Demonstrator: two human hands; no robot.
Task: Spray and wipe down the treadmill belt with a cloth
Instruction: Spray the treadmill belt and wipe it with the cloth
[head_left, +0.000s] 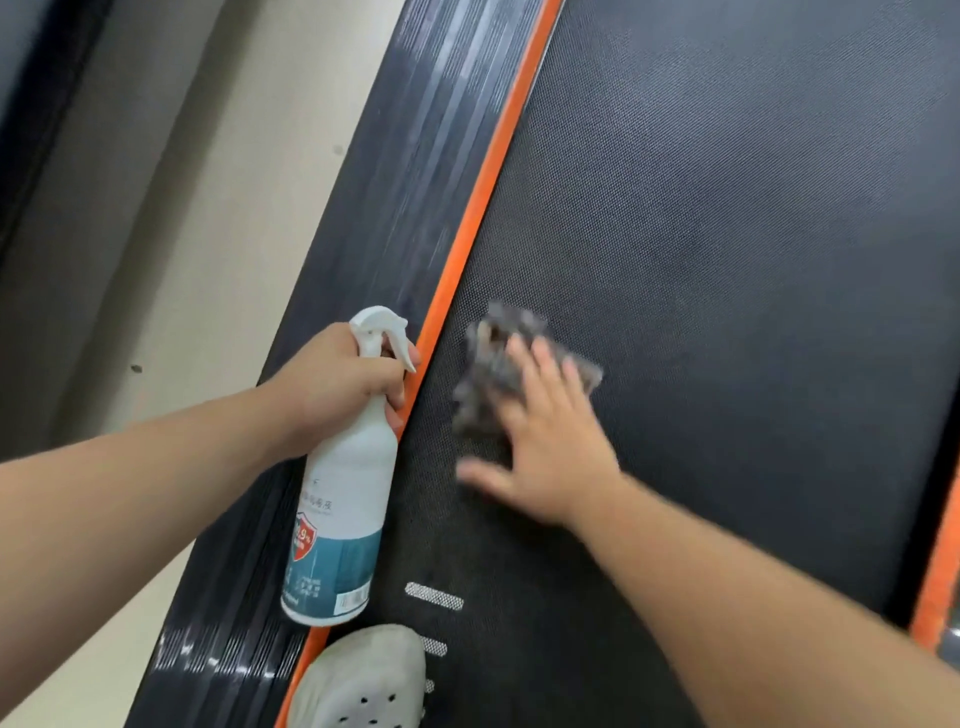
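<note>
A person's right hand (550, 441), fingers spread flat, presses a grey cloth (498, 364) onto the dark treadmill belt (727, 260); motion blur leaves the cloth's folds unclear. Just left of it, the left hand (337, 384) grips a white spray bottle (340, 519) by the neck above the orange strip (483, 192), a pale shoe (363, 680) below.

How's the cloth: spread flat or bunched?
Bunched: the grey cloth lies crumpled on the belt under the right hand, fingers straight.

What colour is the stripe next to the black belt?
Bright orange stripe, running along the belt edge; seen in the head view.
</note>
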